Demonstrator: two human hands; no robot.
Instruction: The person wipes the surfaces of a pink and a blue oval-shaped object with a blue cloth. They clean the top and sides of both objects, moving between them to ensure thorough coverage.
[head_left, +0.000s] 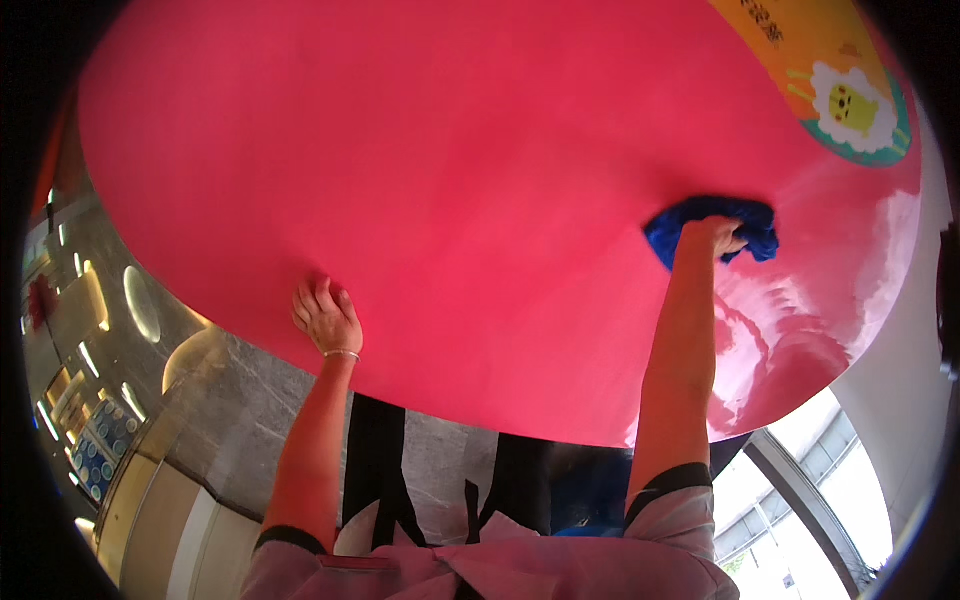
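A large glossy pink surface (480, 187) with a rounded edge fills most of the view before me. My right hand (724, 234) grips a blue cloth (679, 217) and presses it against this surface, toward its right side. The cloth is bunched under and around the fingers. My left hand (327, 315), with a thin bracelet at the wrist, rests on the pink surface near its lower left edge. Its fingers are slightly spread and hold nothing.
A colourful sticker (840, 97) with a cartoon figure and writing is on the upper right of the pink surface. Grey marble-look flooring (232, 397) shows below. A dark blue object (590, 487) is partly hidden beside my legs. Bright window panes (787, 510) lie at lower right.
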